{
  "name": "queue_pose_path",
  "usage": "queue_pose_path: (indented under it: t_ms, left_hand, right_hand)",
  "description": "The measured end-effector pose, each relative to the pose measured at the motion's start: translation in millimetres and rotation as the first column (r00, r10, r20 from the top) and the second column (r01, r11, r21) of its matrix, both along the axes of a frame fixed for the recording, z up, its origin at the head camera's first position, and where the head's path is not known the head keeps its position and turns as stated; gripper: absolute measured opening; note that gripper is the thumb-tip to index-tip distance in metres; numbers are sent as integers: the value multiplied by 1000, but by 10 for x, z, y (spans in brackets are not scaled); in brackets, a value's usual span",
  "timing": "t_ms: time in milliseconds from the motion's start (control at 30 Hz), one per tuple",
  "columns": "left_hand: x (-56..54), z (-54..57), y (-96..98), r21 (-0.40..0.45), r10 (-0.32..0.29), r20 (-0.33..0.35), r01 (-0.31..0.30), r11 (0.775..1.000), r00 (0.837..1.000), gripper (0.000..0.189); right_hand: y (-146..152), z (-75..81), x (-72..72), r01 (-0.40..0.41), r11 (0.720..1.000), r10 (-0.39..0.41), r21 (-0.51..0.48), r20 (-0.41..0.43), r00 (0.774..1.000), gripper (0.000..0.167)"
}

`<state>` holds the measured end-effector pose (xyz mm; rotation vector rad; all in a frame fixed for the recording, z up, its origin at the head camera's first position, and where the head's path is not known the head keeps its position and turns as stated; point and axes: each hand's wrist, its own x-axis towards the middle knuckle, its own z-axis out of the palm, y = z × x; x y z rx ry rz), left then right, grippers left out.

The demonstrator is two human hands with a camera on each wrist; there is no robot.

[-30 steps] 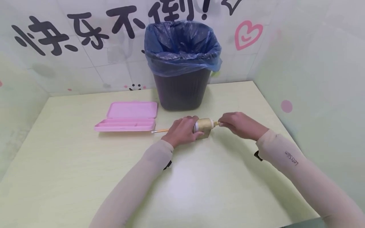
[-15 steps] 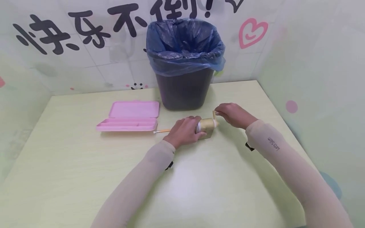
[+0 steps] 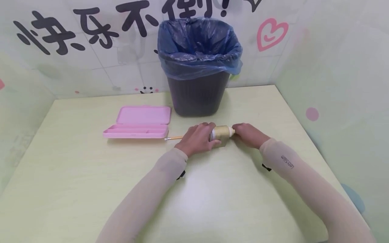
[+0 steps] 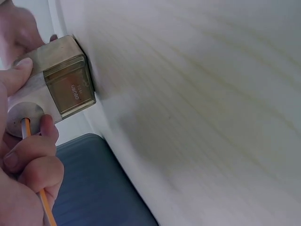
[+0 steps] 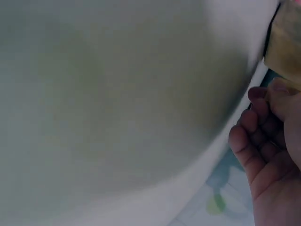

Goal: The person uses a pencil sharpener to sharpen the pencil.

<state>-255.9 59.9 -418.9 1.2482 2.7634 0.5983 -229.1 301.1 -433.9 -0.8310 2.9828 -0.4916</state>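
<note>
A gold and white crank pencil sharpener (image 3: pixel 221 131) lies between both hands, with a clear shavings drawer (image 4: pixel 70 89) on its side. My left hand (image 3: pixel 197 139) grips its body, the thumb pressing on top. An orange pencil (image 4: pixel 45 202) sits with one end in the sharpener's round hole, and curled fingers of the same hand hold its shaft. The pencil's eraser end points left toward the pink case. My right hand (image 3: pixel 250 135) pinches the crank at the sharpener's right end; the fingers mostly hide the crank. In the right wrist view, thumb and index finger meet beside the sharpener body (image 5: pixel 284 52).
An open pink pencil case (image 3: pixel 136 131) lies to the left of the pencil. Behind the hands stands a dark bin (image 3: pixel 197 96) lined with a blue plastic bag (image 3: pixel 199 69). The pale table (image 3: pixel 91 189) meets walls at its back and right.
My right hand has gone round with the crank: out to the right, then raised with the handle upright, now lower and close against the sharpener. The left hand stays on the sharpener and pencil.
</note>
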Motion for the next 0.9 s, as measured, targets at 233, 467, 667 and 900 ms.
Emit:
queue_pose_path:
  t_ms: [233, 467, 667, 900]
  left_hand:
    - [-19, 6, -9, -20, 8, 13, -7, 1000, 1000, 41]
    - [-10, 7, -11, -27, 1, 29, 0, 1000, 1000, 41]
    - [1, 17, -1, -22, 2, 15, -2, 1000, 1000, 42]
    - [0, 23, 10, -19, 6, 29, -6, 1000, 1000, 42]
  right_hand:
    - [-3, 1, 310, -77, 996, 77, -49, 12, 997, 3]
    - [14, 198, 486, -125, 992, 124, -30, -35, 992, 6]
    - [77, 427, 455, -133, 988, 123, -77, -123, 985, 6]
    - [113, 520, 351, -142, 986, 128, -87, -154, 980, 7]
